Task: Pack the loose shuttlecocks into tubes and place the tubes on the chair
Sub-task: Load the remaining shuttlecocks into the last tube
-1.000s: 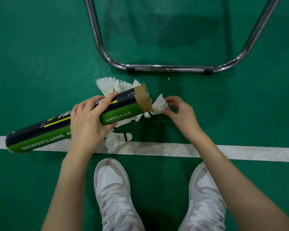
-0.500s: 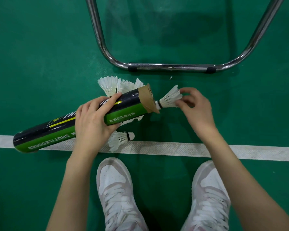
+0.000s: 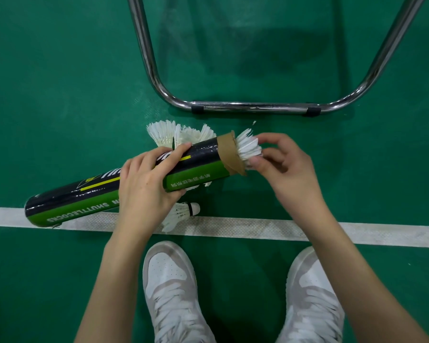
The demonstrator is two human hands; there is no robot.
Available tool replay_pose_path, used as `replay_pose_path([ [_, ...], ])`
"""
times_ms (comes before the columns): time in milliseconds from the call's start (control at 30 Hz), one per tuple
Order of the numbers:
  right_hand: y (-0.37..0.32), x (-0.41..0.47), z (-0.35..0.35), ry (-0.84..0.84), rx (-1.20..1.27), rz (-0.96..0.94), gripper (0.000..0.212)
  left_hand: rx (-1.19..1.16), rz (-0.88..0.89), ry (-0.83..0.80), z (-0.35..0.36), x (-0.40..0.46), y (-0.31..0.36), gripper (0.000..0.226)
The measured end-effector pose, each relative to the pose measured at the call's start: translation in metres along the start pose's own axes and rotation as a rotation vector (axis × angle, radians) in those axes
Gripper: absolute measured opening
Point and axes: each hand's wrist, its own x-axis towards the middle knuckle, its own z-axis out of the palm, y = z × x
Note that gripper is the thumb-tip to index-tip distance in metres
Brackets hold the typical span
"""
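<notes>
My left hand grips a black and green shuttlecock tube held nearly level above the floor, its brown open mouth pointing right. A white shuttlecock sits cork-first in that mouth with its feathers sticking out. My right hand pinches those feathers at the mouth. More loose shuttlecocks lie on the green floor behind the tube, partly hidden by it. Another shuttlecock lies below my left hand on the white line.
The chrome chair base curves across the floor just beyond the tube; the seat is out of view. A white court line crosses the green floor. My two white shoes stand below it.
My right hand turned the shuttlecock round and pushed it cork-first into the tube's mouth. The tube has shifted slightly right and up in my left hand.
</notes>
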Motion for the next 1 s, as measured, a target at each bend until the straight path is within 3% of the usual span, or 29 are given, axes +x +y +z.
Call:
replay_pose_path([
  [167,-0.001,-0.006,0.012,-0.083,0.076,0.053,0.031,-0.007,-0.001,0.006,0.000,0.001,0.003,0.087],
  [400,-0.003,-0.008,0.025,0.000,-0.063,0.013,0.050,-0.014,0.006,0.011,-0.001,0.002,0.008,0.087],
  [1000,0.000,-0.007,0.025,-0.087,-0.073,0.039,0.041,-0.012,0.008,-0.003,-0.002,0.002,0.012,0.089],
])
